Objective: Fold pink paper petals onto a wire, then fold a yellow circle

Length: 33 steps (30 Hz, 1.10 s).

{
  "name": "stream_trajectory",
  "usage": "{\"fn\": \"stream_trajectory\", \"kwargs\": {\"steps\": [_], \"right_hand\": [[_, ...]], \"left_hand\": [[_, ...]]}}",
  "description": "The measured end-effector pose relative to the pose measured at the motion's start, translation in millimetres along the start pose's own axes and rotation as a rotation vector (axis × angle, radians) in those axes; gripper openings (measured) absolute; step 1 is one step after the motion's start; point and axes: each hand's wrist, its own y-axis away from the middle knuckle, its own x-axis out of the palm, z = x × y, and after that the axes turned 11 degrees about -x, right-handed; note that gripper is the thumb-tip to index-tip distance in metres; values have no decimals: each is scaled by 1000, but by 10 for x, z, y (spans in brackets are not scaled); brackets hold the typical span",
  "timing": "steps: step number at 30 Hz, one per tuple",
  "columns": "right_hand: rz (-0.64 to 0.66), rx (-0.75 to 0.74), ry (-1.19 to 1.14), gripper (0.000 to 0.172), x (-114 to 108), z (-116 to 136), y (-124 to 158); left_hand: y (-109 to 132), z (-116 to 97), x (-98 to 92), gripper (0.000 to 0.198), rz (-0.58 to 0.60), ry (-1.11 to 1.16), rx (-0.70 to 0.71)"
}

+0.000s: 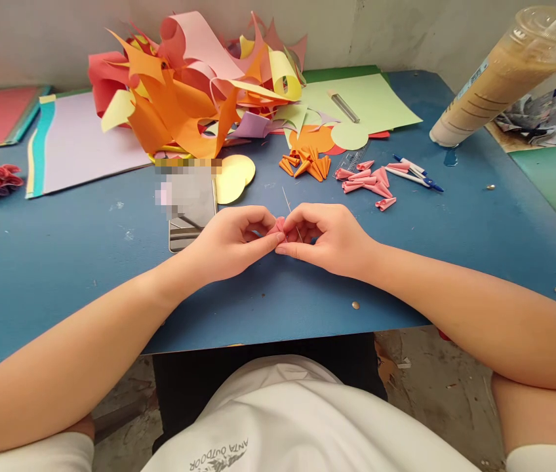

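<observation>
the left hand (233, 239) and right hand (332, 236) pinch a pink paper piece (280, 224) between them, above the bench (268, 308). a thin needle (286, 198) slants up beside it. pink cones (362, 181) lie beyond.

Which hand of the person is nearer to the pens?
Right. The right hand is left of the pens and closer to the person's body; the left hand is farther left, beyond the right hand.

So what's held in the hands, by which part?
The left hand and right hand pinch a small pink piece; exactly where is hidden. The thin strand, I can't tell.
</observation>
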Motion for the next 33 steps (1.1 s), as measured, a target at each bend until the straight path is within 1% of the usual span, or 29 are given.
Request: {"fn": "stream_trajectory", "kwargs": {"steps": [5, 9, 11, 14, 19, 23, 25, 30, 33], "right_hand": [[-43, 18, 50, 37, -16, 0, -2], [-58, 71, 15, 42, -15, 9, -3], [-63, 88, -16, 42, -10, 18, -4], [-64, 88, -34, 37, -5, 32, -6], [-43, 121, -85, 21, -5, 33, -3], [-35, 117, -100, 18, -13, 26, 0], [-39, 113, -94, 21, -17, 24, -1], [-42, 128, -91, 37, -17, 25, -4], [-19, 125, -86, 35, -13, 26, -2]], "left_hand": [[-2, 0, 9, 41, 12, 3, 20], [5, 17, 7, 39, -35, 22, 32], [11, 24, 3, 38, -67, 10, 38], [19, 17, 3, 36, -101, 12, 47], [26, -16, 22, 35, -116, 38, 37], [21, -7, 31, 38, -126, 98, 0], [17, 1, 31, 39, -116, 134, -5], [17, -16, 28, 38, -101, 190, -1], [23, -32, 31, 36, -105, 173, 1]]}}
